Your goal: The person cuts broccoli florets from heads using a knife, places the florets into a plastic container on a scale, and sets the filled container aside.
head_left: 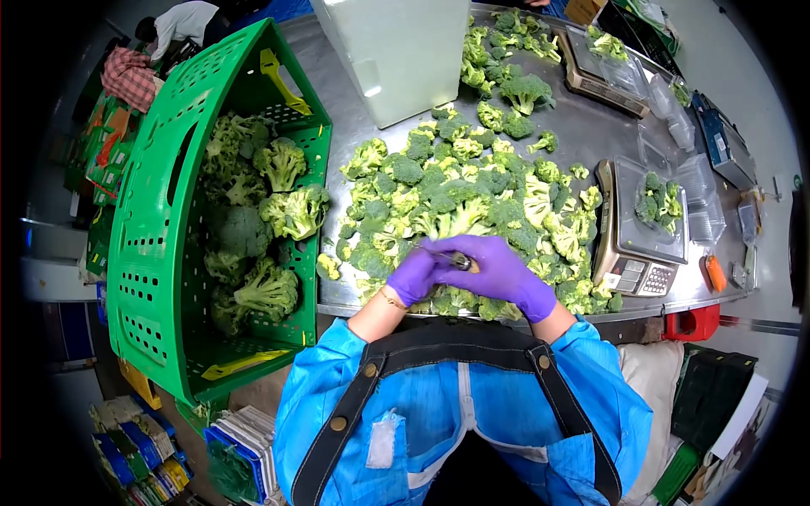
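Observation:
Both of my hands wear purple gloves and meet at the near edge of a steel table (591, 126). My left hand (413, 277) is curled around something small that I cannot make out. My right hand (498, 268) lies over it and grips a small knife (461, 262), of which only a short dark piece shows between the hands. Under and beyond the hands spreads a pile of cut broccoli florets (460, 198).
A green plastic crate (160, 219), tipped on its side at my left, holds whole broccoli heads (295, 211). A white container (396, 51) stands behind the pile. Two scales (637, 253) (599, 72) carry clear trays of florets at the right. Another person (181, 25) bends over at the far left.

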A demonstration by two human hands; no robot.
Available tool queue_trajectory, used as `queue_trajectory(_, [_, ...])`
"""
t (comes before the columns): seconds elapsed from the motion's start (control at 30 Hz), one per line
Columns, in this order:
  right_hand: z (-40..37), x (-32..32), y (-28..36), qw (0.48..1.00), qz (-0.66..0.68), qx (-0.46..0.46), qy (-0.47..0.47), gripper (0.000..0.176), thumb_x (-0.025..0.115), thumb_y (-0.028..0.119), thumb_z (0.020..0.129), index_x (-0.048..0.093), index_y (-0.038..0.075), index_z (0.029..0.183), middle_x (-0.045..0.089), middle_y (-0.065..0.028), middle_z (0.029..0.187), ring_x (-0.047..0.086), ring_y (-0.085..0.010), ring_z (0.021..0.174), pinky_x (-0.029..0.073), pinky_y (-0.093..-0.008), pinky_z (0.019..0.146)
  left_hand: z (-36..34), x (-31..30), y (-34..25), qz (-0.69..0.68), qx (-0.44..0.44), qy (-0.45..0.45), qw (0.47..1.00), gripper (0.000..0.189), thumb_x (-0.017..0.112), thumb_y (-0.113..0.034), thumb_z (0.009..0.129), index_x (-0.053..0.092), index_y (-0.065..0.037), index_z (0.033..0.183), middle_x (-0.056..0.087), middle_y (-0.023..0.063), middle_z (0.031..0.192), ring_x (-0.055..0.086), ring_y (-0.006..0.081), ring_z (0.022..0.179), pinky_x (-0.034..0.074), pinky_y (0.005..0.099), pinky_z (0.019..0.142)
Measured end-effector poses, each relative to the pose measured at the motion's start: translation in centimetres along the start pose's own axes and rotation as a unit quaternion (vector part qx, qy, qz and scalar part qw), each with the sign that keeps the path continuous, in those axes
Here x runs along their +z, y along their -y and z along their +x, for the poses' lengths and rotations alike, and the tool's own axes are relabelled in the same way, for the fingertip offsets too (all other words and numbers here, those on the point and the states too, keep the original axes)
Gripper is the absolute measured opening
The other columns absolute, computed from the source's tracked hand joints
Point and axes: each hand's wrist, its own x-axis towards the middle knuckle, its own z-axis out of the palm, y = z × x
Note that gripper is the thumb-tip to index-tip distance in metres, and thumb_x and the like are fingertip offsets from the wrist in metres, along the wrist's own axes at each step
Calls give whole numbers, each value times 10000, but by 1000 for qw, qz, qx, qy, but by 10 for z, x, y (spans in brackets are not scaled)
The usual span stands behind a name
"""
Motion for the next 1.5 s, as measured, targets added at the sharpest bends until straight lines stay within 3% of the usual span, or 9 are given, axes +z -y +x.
queue_trajectory(0.03, [-4, -6, -2, 995, -5, 53, 82, 184, 646, 185, 786, 581, 28, 856, 642, -102, 922, 623, -208, 746, 482, -308, 673, 3, -8, -3, -238, -199, -29, 950, 315, 558, -104, 831, 513, 25, 1115, 594, 84, 947, 621, 162, 766, 546, 265, 656])
queue_trajectory(0.07, [-10, -12, -8, 995, -4, 53, 85, 184, 646, 185, 786, 581, 28, 856, 642, -102, 922, 623, -208, 746, 482, -308, 673, 1, -14, -4, -455, -380, -57, 803, 307, 580, -117, 826, 524, 26, 1091, 578, 66, 896, 610, 145, 719, 545, 272, 656])
queue_trajectory(0.13, [-27, -24, -30, 975, -139, 157, 75, 192, 612, 234, 814, 577, 50, 858, 613, -132, 738, 613, -256, 666, 464, -337, 598, -7, -20, 14, -454, -367, -65, 809, 345, 606, -104, 804, 480, 48, 1087, 566, 91, 944, 630, 169, 701, 557, 283, 627])
queue_trajectory(0.23, [-59, -32, -51, 978, -161, 126, 33, 208, 578, 267, 838, 574, 59, 837, 561, -146, 642, 577, -304, 590, 434, -360, 539, 4, -22, -19, -402, -393, -66, 824, 414, 675, -139, 752, 430, 59, 1021, 559, 120, 899, 625, 183, 580, 554, 263, 531])
queue_trajectory(0.67, [-66, -18, -37, 901, -407, 146, 35, 232, 506, 287, 864, 507, 79, 762, 549, -140, 583, 565, -316, 539, 435, -417, 482, 4, -14, -7, -305, -410, -42, 858, 538, 665, -129, 742, 353, 83, 1124, 575, 144, 922, 627, 203, 564, 546, 262, 512])
queue_trajectory(0.87, [-62, -1, -87, 941, -331, 73, -6, 232, 502, 285, 864, 502, 79, 758, 541, -137, 557, 559, -321, 520, 428, -426, 465, 2, -17, 0, -348, -394, -40, 850, 546, 657, -122, 748, 327, 71, 1139, 576, 152, 940, 624, 205, 561, 540, 259, 508])
queue_trajectory(1.07, [-52, -11, -56, 897, -414, 138, 67, 241, 511, 291, 855, 507, 71, 755, 544, -144, 555, 550, -343, 506, 433, -428, 462, 0, -16, 4, -341, -413, -61, 842, 449, 652, -140, 762, 400, 43, 1084, 582, 129, 946, 617, 178, 576, 541, 259, 521])
queue_trajectory(1.2, [-59, -5, -102, 939, -340, 51, 10, 233, 517, 283, 853, 508, 74, 753, 535, -150, 547, 543, -342, 487, 428, -433, 451, 3, -13, -15, -302, -389, -47, 869, 434, 649, -149, 767, 407, 43, 1071, 582, 120, 932, 620, 170, 617, 538, 262, 518])
queue_trajectory(1.5, [-63, -10, -90, 935, -344, 85, 28, 284, 504, 305, 866, 535, 63, 719, 535, -159, 533, 547, -345, 499, 428, -433, 466, 3, 0, -19, -262, -387, -53, 883, 600, 684, -145, 743, 339, 38, 1198, 581, 100, 886, 595, 134, 529, 478, 213, 456])
